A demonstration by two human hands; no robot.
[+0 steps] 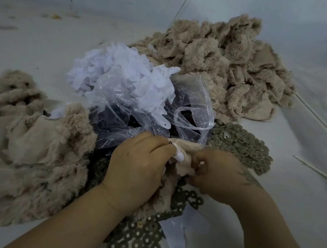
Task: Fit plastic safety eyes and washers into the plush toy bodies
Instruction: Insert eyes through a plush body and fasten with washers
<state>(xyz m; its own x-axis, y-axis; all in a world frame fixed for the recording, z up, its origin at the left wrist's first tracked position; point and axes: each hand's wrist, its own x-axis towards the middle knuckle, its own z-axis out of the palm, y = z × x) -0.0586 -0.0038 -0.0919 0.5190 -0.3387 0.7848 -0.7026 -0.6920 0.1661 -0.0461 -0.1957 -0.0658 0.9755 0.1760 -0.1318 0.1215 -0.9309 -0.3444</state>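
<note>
A beige plush toy body [184, 162], turned partly inside out, is held between both hands at the centre. My left hand [140, 163] grips its left side, and a small dark eye post [170, 143] shows at the fingertips beside a white piece. My right hand [215, 172] pinches the fabric's right edge. Grey-green washers [243, 146] lie in a heap to the right, and more washers [138, 237] are scattered below the hands.
A pile of beige plush bodies [230, 63] lies at the back right, another plush pile [23, 143] at the left. A clear plastic bag [139, 106] with white pieces and dark parts sits in the middle. White sticks [324, 175] lie at the right.
</note>
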